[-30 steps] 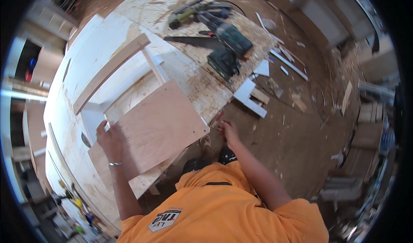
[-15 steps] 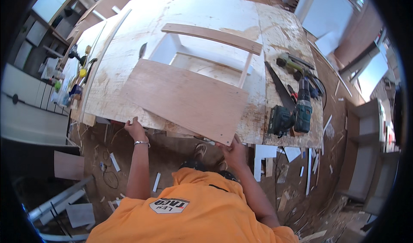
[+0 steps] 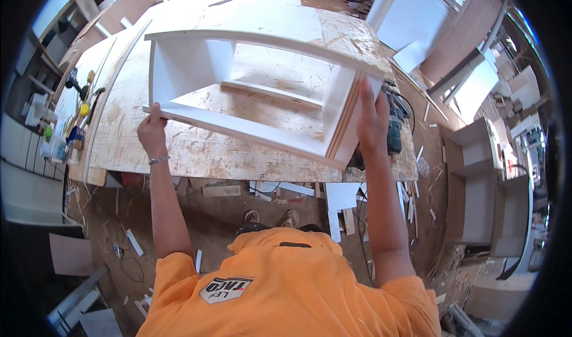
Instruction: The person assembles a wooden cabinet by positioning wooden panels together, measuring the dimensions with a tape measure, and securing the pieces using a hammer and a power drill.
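Both hands hold an open wooden box frame [image 3: 250, 128], white inside, with bare wood edges. It is tilted over the workbench [image 3: 196, 158], and the bench top shows through its open middle. My left hand [image 3: 153, 131] pinches the near left corner, thumb up on the rim. Round the right end panel wraps my right hand [image 3: 373, 119], its thumb and fingers closed on it. Behind that hand and the frame, a dark green power tool [image 3: 394, 133] is partly hidden.
Small tools, among them a yellow round item [image 3: 84, 109], lie along the bench's left edge beside a long thin strip [image 3: 113, 87]. Offcuts [image 3: 221, 190] litter the floor below. An open shelf cabinet [image 3: 476, 188] stands at the right; white panels [image 3: 411, 15] lean at the far right.
The frame has been lifted off the bench and turned, so its white inside now faces me instead of the wide plywood panel. My hands rose from the bench's near edge and spread apart.
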Demonstrator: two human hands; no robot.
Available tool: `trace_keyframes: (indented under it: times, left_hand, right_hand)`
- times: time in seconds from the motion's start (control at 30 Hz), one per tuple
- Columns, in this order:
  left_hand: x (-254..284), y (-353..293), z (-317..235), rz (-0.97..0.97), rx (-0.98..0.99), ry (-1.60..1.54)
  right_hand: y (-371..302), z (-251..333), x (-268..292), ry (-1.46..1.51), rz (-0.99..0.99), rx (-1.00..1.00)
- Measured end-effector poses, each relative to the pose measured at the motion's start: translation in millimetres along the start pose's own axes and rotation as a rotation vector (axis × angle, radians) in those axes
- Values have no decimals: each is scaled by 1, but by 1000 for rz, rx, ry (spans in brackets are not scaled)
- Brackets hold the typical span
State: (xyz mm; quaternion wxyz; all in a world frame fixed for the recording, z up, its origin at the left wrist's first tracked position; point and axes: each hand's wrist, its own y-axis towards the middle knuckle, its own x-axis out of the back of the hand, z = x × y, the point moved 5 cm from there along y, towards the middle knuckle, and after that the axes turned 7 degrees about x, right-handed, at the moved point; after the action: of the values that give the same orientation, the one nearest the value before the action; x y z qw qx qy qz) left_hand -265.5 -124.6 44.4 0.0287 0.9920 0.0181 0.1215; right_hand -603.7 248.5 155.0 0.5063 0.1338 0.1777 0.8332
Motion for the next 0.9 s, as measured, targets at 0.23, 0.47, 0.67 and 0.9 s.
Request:
trace_keyframes:
  times: [0.23,0.47,0.67,0.9]
  left_hand:
    - [44,-11,-132,23,-153,423]
    - [-15,34,-160,-47,-249,565]
    - [-46,41,-154,-162,-316,366]
    - [-28,25,-178,-247,-421,555]
  right_hand:
    - [66,24,27,-187,-149,-194]
    - [110,-9,42,-43,24,-458]
    - [-54,-94,195,-434,-874,69]
    - [-84,-210,159,-344,-221,-234]
